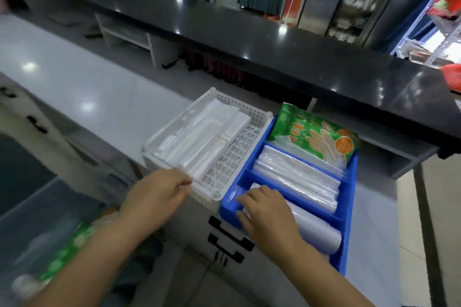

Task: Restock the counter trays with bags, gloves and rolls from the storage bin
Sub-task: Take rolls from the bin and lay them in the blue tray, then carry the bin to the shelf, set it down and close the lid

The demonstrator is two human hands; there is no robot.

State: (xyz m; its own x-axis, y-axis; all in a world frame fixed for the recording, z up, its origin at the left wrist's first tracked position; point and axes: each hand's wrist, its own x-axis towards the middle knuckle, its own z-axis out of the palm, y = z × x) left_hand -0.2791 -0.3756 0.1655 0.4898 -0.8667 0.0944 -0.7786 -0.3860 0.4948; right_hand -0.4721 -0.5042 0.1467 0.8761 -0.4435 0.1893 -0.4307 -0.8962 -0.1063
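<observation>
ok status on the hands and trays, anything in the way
Left hand pinching white tray near rim. Right hand flat on clear bags, blue tray front slot. Nothing blocking.

A white slotted tray (249,142) is gripped at its near rim by the left hand (154,194), with flat clear bags (199,137) stacked just past those fingers. A blue three-slot tray (349,197) is set touching it. One bag stack (314,227) is pressed under the right hand (269,217), a second stack (296,177) lies just beyond the fingertips, and a green glove pack (321,137) is propped farthest out.
</observation>
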